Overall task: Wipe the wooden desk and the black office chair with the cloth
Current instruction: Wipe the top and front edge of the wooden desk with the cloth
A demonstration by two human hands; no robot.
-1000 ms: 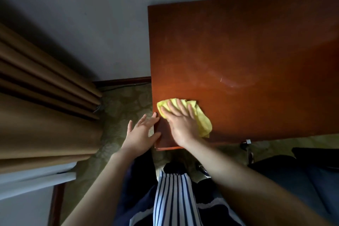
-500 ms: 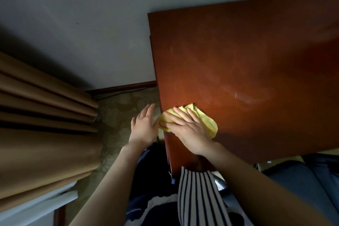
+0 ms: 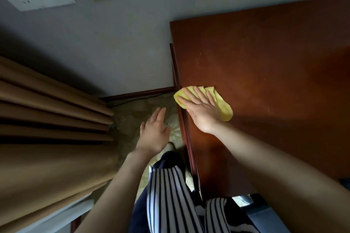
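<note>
at desk [image 3: 265,62] left edge: right hand [image 3: 202,111] flat, pressing yellow cloth [image 3: 224,108]; unwiped top lies rightward. left hand [image 3: 154,134] open, empty, off-desk.

The right hand [image 3: 202,111] is sliding the cloth [image 3: 224,108] farther along the left edge of the desk [image 3: 265,62], away from the near corner, fingers flattening. The left hand [image 3: 154,134] is pulling away from the desk edge, out over the carpet [image 3: 132,115].

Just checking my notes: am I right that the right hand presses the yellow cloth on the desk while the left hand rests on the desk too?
Not quite. The head view shows the left hand off the desk, open above the carpet; the right hand does press the cloth.
</note>
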